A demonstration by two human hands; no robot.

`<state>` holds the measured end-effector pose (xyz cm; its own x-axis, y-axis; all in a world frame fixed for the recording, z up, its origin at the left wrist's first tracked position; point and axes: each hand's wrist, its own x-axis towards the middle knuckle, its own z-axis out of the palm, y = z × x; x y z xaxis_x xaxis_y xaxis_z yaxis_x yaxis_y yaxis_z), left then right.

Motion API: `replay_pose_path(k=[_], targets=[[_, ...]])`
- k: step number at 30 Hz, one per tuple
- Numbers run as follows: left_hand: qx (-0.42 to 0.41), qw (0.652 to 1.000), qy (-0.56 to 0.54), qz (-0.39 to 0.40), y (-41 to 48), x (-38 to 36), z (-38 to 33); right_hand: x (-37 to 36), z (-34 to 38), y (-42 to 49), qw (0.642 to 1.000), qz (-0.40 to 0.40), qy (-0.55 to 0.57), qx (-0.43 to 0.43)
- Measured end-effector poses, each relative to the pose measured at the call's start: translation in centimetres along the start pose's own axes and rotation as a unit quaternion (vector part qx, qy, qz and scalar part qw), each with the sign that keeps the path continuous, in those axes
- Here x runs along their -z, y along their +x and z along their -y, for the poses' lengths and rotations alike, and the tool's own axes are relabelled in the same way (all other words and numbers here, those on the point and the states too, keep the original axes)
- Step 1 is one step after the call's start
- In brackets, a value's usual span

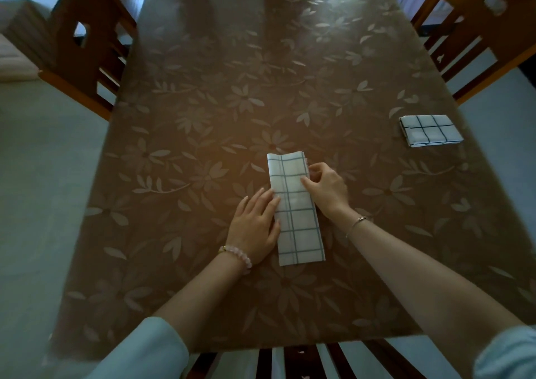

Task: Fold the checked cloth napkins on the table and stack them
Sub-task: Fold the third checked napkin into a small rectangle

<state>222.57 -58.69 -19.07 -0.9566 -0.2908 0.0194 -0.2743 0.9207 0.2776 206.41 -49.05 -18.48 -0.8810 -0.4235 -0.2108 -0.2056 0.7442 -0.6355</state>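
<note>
**Napkin strip mid-fold, centre of counter**

Left grip (255, 228) released, fingers flat, pressing the left edge of the long folded checked napkin (298, 219) on the counter (203, 117). Right grip (326, 188) pinches its right edge. Far right: second folded napkin (430, 130), well apart.

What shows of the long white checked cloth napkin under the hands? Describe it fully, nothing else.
The white checked cloth napkin is soft fabric with thin dark grid lines, folded into a long narrow strip. It lies flat on the brown flower-patterned table, running away from the person, its far end tilted slightly left. The left hand presses flat on its left edge; the right hand pinches its right edge nearer the far end.
</note>
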Motion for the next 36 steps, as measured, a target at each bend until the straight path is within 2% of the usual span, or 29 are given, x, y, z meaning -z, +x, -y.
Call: replay_pose_path(k=[4, 7, 10, 17, 26, 31, 33, 36], targets=[[-0.001, 1.0, 0.011, 0.027, 1.1, -0.4, 0.0, -0.6, -0.3, -1.6, 0.982, -0.093, -0.071, 0.149], [0.015, 0.998, 0.026, 0.051, 2.3, -1.5, 0.2, -1.8, -0.7, -2.8, 0.958, -0.049, -0.14, 0.245], [0.035, 0.996, 0.033, 0.073, 3.3, -2.5, 0.2, -3.0, -1.5, -3.6, 0.954, 0.009, -0.191, 0.231], [-0.007, 0.993, 0.069, 0.094, 4.2, -3.4, 0.7, -4.3, -3.3, -3.9, 0.96, 0.016, -0.221, 0.171], [-0.008, 0.994, 0.099, 0.039, 4.7, -3.1, 0.6, -4.4, -3.3, -3.6, 0.951, 0.05, -0.253, 0.17], [-0.039, 0.992, 0.116, 0.022, 7.1, -1.6, 0.8, -3.5, -3.2, -5.3, 0.946, -0.043, -0.229, 0.226], [-0.039, 0.989, 0.132, 0.046, 7.8, -1.4, 1.1, -3.4, -3.3, -7.1, 0.941, -0.043, -0.218, 0.256], [-0.021, 0.987, 0.14, 0.082, 8.4, -1.9, 1.9, -4.1, -4.2, -9.5, 0.937, -0.001, -0.227, 0.267]])
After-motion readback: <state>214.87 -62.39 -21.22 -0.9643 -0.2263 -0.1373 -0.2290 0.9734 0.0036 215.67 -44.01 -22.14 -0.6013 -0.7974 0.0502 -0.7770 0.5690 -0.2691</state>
